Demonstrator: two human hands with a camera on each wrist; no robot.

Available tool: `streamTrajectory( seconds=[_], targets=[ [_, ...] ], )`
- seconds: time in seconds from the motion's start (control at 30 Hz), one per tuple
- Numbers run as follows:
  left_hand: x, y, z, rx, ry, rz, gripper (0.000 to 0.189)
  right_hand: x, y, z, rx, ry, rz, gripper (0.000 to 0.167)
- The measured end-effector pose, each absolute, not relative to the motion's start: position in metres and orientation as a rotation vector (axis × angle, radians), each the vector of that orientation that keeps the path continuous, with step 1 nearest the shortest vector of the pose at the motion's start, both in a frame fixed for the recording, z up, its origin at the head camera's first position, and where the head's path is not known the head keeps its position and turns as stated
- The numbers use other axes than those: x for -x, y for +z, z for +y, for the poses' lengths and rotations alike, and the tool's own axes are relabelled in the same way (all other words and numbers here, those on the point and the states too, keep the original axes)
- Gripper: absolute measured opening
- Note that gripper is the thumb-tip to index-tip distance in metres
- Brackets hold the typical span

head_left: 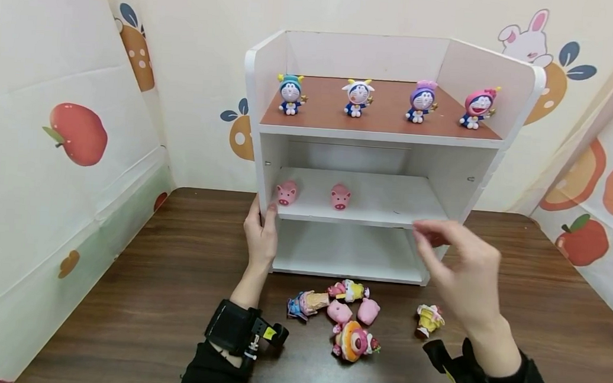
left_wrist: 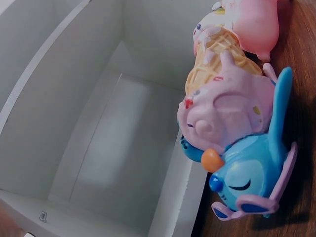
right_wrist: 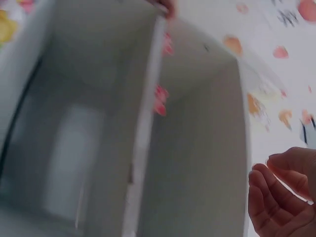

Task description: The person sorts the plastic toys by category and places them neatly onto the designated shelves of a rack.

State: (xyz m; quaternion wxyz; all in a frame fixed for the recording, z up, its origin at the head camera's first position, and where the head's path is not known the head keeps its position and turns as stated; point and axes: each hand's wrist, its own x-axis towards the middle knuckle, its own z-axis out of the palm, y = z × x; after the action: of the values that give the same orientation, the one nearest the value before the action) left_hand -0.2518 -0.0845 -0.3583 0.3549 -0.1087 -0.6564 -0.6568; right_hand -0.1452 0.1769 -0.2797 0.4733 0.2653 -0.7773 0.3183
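Note:
A white toy shelf (head_left: 347, 221) with three levels stands against the wall. My left hand (head_left: 262, 236) holds its left side panel low down, thumb at the front edge and fingers along the outside. Before the shelf's right side, my right hand (head_left: 463, 268) hovers with fingers loosely bent and nothing visible in them. Two pink pig figures (head_left: 340, 197) stand on the left half of the middle level. Four hooded figurines (head_left: 357, 98) stand in a row on the brown top level. The bottom level holds nothing visible.
On the wooden table before the shelf lies a cluster of toys: a blue figure with an ice-cream cone (head_left: 307, 304), pink pigs (head_left: 368, 311), a yellow-clothed figure (head_left: 354, 291) and an orange-ringed figure (head_left: 353, 341). Another yellow-clothed figure (head_left: 428, 320) lies apart at right.

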Motion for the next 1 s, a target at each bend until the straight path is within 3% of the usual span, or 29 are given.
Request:
streamTrajectory(
  seconds=[0.1,0.23,0.4,0.6,0.7,1.0],
  targets=[
    [0.252,-0.359,-0.085,0.281,-1.698,-1.694,0.041,0.147,-0.288,0.170,-0.816,0.676,-1.993,0.020],
    [0.252,-0.359,-0.085,0.286,-1.686,-1.697,0.042,0.148,-0.301,0.164,-1.009,0.567,-2.077,0.010],
    [0.252,-0.358,-0.085,0.285,-1.682,-1.696,0.041,0.147,-0.320,0.163,-1.151,0.434,-2.157,0.042],
    [0.252,-0.358,-0.085,0.279,-1.672,-1.699,0.041,0.148,-0.338,0.167,-1.313,0.250,-2.317,0.007],
    [0.252,-0.357,-0.085,0.274,-1.673,-1.697,0.041,0.150,-0.344,0.168,-1.374,0.186,-2.388,0.022],
    [0.253,-0.357,-0.085,0.279,-1.697,-1.695,0.042,0.160,-0.355,0.174,-1.477,0.036,-2.505,0.030]
  ],
)
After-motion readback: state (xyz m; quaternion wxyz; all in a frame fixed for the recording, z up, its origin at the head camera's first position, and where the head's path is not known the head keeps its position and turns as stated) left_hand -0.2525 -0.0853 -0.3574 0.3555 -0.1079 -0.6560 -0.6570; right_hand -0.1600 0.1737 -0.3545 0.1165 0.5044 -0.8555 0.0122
